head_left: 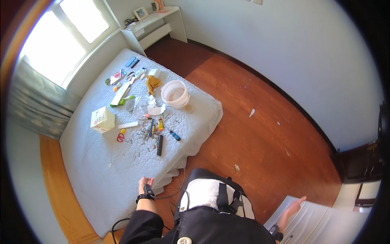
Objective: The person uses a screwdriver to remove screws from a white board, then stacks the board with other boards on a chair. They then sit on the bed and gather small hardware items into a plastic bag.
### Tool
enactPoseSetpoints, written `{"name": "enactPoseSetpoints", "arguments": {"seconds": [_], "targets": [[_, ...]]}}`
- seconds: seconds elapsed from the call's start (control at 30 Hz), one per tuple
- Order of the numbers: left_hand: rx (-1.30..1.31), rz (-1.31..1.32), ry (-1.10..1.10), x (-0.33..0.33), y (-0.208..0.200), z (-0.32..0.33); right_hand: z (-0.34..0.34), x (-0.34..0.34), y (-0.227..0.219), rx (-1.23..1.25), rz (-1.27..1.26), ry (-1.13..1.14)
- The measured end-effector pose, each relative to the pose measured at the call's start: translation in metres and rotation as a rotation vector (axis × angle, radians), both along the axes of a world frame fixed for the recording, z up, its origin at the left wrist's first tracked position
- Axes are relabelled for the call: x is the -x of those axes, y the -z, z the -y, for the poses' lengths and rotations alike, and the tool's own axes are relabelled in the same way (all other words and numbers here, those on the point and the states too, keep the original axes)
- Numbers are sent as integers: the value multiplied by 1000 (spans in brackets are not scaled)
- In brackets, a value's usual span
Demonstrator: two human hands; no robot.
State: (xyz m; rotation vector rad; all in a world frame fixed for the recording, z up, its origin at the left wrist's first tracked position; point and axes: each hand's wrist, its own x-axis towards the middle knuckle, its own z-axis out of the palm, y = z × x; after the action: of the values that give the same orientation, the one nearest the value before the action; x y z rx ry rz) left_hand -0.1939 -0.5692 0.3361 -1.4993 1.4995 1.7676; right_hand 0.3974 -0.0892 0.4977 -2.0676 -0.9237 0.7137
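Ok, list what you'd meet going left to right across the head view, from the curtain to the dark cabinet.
Curtain, white box, red scissors, left hand, black bar, blue-handled tool, right hand, dark cabinet.

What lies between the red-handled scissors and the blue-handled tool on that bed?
In the head view, loose small pieces and the ends of two narrow dark bars lie between the red-handled scissors and the blue-handled tool.

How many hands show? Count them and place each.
2: the left hand by the bed, the right hand over the pale surface at lower right. None seem hidden.
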Motion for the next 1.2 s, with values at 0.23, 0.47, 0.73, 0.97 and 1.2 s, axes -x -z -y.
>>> {"name": "enactPoseSetpoints", "arguments": {"seconds": [0.23,0.47,0.73,0.97,1.2], "targets": [[-700,-938,981,-42,-144,-266,-67,235,-129,-743,471,-1279],[-2298,-773,513,-238,-318,-465,2,335,-122,-959,-317,-1530],[-276,-2044,1679,-242,-345,-442,-58,267,-80,123,-520,-1691],[-84,-1389,1721,-168,-244,-422,-13,263,-209,313,-1896,-979],[-1309,-157,715,-221,-222,-479,-18,313,-120,-936,86,-1700]]}}
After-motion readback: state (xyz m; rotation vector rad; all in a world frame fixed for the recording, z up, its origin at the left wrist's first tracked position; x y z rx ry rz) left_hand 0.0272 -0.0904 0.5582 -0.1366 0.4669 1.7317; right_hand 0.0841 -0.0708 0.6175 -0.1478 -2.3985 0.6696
